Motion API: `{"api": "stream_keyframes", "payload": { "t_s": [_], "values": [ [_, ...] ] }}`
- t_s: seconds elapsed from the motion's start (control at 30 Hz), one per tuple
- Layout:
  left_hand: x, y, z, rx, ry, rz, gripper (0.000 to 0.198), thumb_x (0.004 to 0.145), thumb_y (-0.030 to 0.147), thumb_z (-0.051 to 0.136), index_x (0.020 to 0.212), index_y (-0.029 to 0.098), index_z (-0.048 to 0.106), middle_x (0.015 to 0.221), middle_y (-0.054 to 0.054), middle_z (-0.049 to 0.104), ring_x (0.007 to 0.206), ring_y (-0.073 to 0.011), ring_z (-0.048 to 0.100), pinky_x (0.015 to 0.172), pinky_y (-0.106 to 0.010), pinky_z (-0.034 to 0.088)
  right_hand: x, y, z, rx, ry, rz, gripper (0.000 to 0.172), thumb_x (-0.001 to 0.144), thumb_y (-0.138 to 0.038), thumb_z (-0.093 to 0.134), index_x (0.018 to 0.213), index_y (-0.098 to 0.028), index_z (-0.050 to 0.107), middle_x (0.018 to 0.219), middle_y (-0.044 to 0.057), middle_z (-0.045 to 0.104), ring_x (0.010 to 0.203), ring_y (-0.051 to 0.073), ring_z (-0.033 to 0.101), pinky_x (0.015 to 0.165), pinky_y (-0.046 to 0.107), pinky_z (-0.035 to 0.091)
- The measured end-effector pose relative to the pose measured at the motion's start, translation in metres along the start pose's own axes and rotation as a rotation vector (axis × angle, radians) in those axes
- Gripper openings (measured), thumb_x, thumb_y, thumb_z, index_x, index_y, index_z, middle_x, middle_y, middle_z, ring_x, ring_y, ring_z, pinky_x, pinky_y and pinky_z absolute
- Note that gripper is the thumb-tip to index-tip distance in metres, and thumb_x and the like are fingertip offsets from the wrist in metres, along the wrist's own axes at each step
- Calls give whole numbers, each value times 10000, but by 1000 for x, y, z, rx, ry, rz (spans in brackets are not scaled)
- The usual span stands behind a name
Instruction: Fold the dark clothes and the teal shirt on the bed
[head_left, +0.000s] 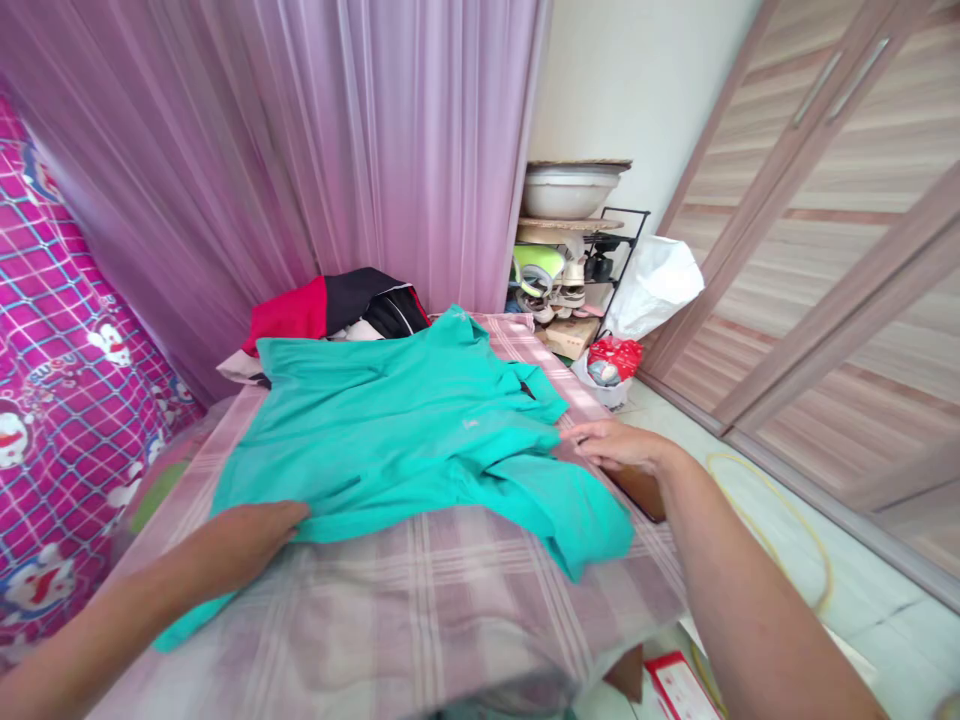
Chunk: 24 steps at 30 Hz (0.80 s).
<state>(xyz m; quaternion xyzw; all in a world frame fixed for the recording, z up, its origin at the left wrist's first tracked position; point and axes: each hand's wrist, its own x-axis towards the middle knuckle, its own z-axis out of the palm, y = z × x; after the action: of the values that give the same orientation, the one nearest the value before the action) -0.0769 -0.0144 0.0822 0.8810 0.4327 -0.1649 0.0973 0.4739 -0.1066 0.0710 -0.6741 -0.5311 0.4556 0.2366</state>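
A teal shirt [405,430] lies spread on a table covered with a pink plaid cloth [420,610]. My left hand [251,535] rests at the shirt's near left edge, its fingers tucked under the fabric. My right hand [615,445] lies flat at the shirt's right side, fingers stretched toward a sleeve. Both forearms reach in from the bottom of the view.
A pile of red and black clothes [330,305] sits at the table's far end before a purple curtain [300,140]. A shoe rack [574,270] with a white basin [570,190], a white bag [652,285] and a wooden wardrobe [825,240] stand to the right. A pink patterned mattress [52,380] is at left.
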Motion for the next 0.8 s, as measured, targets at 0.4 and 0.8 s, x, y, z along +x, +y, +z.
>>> {"api": "stream_keyframes", "payload": {
  "t_s": [0.4, 0.8],
  "values": [
    [32, -27, 13, -167, 217, 25, 607, 879, 679, 342, 1163, 271, 689, 1239, -39, 697, 1132, -250, 641, 1002, -349, 470, 59, 6, 43, -23, 464, -8, 367, 846, -457, 618, 1091, -193, 689, 960, 86, 752, 853, 234, 697, 740, 329, 565],
    [58, -45, 95, 27, 384, -132, 576, 945, 527, 356, 1486, 336, 400, 1586, -58, 352, 1442, -302, 343, 1128, -551, 294, 41, 22, 47, -665, 673, 243, 446, 951, -416, 409, 1314, -257, 612, 1127, 119, 726, 1057, 292, 669, 877, 390, 488]
  ]
}}
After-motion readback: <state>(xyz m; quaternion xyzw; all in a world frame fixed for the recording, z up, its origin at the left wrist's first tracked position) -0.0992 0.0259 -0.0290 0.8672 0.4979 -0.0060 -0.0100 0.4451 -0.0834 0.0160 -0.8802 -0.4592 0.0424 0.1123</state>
